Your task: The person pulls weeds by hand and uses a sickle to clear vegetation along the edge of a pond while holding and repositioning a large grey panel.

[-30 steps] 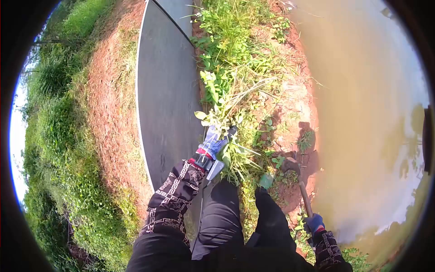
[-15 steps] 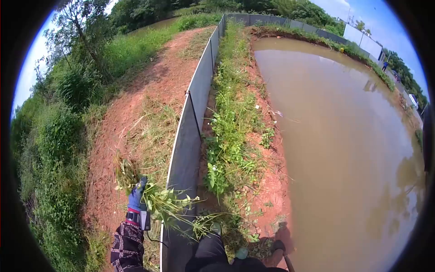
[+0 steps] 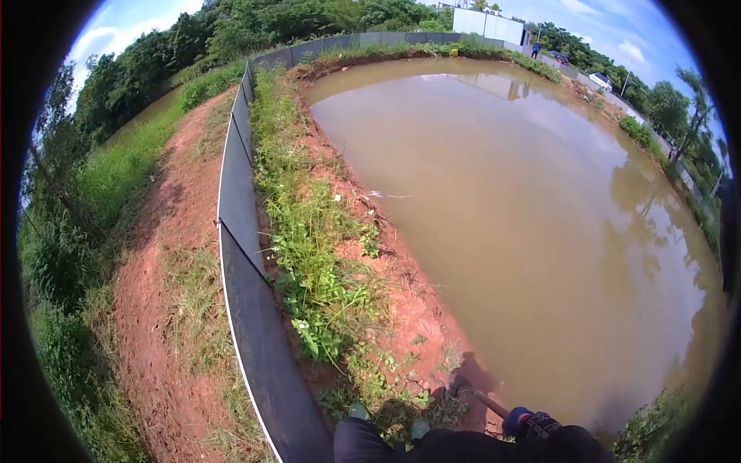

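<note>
My right hand (image 3: 517, 421), in a dark blue and red glove, is closed around the wooden handle (image 3: 489, 403) of a tool at the bottom edge. The tool's dark head (image 3: 461, 387) rests on the red soil beside the pond (image 3: 494, 208). My left hand is out of view. Green weeds (image 3: 309, 270) with small white flowers grow on the strip between the pond and the grey sheet fence (image 3: 258, 309). My two green-tipped shoes show at the bottom, on that strip.
Left of the fence runs a red dirt path (image 3: 147, 309) with cut grass on it. A person in blue (image 3: 536, 50) stands on the far bank, near a white vehicle (image 3: 600, 80). Bushes (image 3: 656, 432) grow at the lower right bank.
The view has swung to the right. My left hand, which held a bunch of pulled weeds, has left the view. My right hand on the tool handle has come into view.
</note>
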Demonstrator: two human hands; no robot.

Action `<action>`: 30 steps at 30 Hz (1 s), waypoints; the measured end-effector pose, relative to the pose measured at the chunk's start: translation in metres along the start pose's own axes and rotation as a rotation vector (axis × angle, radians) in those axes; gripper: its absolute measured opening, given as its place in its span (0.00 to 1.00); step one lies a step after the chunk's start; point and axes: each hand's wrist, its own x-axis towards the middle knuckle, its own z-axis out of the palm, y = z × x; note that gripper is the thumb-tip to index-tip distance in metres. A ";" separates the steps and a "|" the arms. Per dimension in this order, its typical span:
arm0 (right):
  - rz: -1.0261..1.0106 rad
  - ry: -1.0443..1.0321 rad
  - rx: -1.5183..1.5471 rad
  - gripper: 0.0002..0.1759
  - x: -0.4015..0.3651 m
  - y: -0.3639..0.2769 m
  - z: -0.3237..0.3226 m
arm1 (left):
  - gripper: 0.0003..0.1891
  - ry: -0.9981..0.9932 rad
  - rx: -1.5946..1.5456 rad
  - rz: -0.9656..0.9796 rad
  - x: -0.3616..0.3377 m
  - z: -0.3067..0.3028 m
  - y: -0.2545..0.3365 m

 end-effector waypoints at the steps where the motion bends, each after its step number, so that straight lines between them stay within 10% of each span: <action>1: -0.176 0.016 -0.158 0.20 -0.009 -0.005 -0.006 | 0.34 -0.040 0.047 0.017 -0.005 0.030 -0.013; 5: -0.044 0.050 -0.157 0.21 0.016 -0.008 0.002 | 0.37 -0.166 0.143 0.323 0.033 0.113 -0.063; 6: -0.039 0.034 -0.167 0.21 0.018 -0.005 0.007 | 0.39 -0.057 0.696 0.690 0.038 0.138 -0.075; 9: -0.030 0.005 -0.116 0.18 0.033 -0.004 0.008 | 0.43 -0.199 0.948 0.741 -0.038 0.218 -0.040; 13: -0.115 0.073 -0.096 0.18 0.031 -0.007 0.016 | 0.30 -0.358 0.915 0.345 -0.027 0.246 -0.047; 17: 0.056 -0.052 0.332 0.19 0.018 -0.021 0.021 | 0.21 -0.223 0.969 0.549 -0.037 0.244 -0.050; 30: 0.100 -0.146 0.411 0.16 0.065 -0.015 0.059 | 0.22 -0.106 1.232 0.571 -0.069 0.256 -0.030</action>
